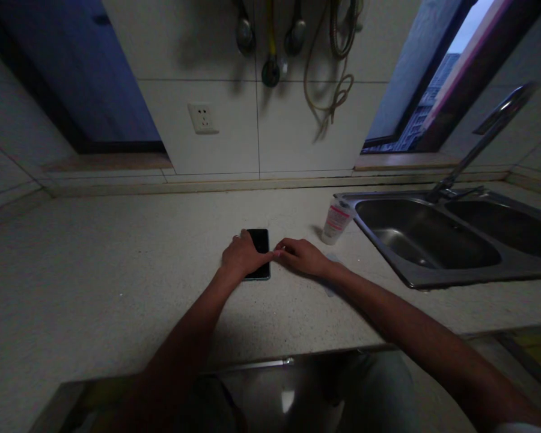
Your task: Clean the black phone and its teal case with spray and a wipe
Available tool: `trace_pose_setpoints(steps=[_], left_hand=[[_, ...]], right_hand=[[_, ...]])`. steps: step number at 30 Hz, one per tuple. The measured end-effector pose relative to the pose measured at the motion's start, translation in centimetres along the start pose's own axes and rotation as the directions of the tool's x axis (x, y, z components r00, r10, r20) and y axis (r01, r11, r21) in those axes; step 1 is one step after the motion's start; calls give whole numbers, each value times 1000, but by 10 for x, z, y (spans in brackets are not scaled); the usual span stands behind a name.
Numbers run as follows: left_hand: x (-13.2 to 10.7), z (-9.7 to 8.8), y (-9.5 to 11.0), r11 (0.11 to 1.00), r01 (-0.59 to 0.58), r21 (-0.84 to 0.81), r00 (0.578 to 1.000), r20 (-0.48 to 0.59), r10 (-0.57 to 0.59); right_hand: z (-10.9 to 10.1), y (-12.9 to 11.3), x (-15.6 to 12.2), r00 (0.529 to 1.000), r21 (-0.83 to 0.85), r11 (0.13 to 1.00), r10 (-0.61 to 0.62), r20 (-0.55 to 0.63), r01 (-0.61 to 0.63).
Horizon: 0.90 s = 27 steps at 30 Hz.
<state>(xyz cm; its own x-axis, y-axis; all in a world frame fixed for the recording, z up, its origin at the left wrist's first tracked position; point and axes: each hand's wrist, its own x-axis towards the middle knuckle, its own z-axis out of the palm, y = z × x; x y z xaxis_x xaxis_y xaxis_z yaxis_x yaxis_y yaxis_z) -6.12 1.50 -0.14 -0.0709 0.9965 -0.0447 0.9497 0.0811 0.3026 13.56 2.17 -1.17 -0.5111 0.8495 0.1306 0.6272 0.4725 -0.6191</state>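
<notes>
Phone (260,242) flat on counter (117,258), both hands at it.
Long axis runs near to far. Left hand (241,257) lies over its near-left part, grip apart and flat; right hand (302,255) touches the right edge with its fingertips, grip loosely curled, clamping nothing.

Dim, bluish light from the window (437,84) leaves the foreground in shadow, with wide-angle bending at the edges.
</notes>
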Motion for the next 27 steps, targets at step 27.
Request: trace_pose_setpoints(steps=[27], left_hand=[[2, 19, 20, 349, -281, -894, 936, -336, -107]], right_hand=[[23, 8, 3, 992, 750, 649, 80, 99, -127]])
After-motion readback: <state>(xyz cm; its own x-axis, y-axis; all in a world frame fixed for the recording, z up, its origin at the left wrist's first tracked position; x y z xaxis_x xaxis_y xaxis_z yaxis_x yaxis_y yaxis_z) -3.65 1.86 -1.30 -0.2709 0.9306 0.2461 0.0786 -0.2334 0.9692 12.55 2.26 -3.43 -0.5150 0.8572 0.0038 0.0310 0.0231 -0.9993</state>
